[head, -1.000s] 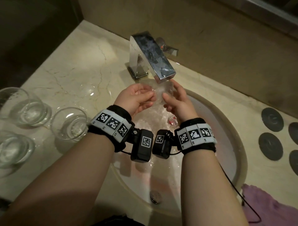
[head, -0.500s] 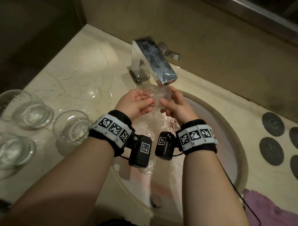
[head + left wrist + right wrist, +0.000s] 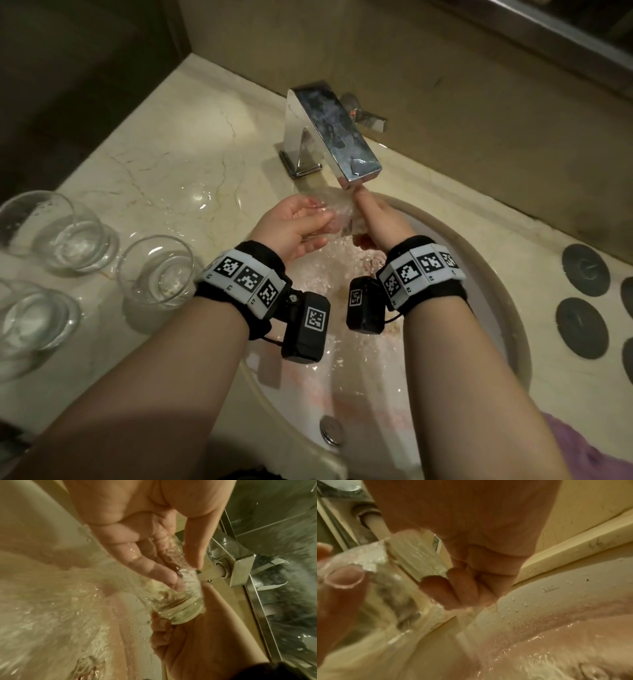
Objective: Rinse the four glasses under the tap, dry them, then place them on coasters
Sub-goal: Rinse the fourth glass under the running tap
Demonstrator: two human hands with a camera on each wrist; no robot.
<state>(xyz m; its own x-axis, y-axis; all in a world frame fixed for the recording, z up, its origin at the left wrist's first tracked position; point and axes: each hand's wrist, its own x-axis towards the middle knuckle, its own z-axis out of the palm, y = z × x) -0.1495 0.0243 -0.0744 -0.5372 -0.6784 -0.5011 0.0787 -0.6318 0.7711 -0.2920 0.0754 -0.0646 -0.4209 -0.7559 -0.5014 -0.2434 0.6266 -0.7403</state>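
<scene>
A clear glass [image 3: 337, 210] lies tilted under the running tap [image 3: 334, 135], held between both hands over the sink. My left hand [image 3: 301, 224] has its fingers [image 3: 161, 573] inside the glass's mouth and its thumb outside on the wall. My right hand [image 3: 375, 219] grips the thick base of the glass [image 3: 180, 609] with curled fingers [image 3: 453, 589]. Water pours over the glass [image 3: 397, 573] and runs down into the basin. Three more glasses [image 3: 157, 270] [image 3: 65, 233] [image 3: 30, 318] stand on the counter to the left. Several dark round coasters [image 3: 585, 269] lie on the counter to the right.
The round sink [image 3: 513, 308] is wet, with its drain [image 3: 330, 430] near the front. A purple cloth [image 3: 599, 455] lies at the lower right. A puddle [image 3: 202, 202] sits on the marble counter left of the tap. The wall rises close behind.
Both hands have stayed under the spout with the glass. The left fingers have slid farther into the glass, and the hands have closed in on each other a little.
</scene>
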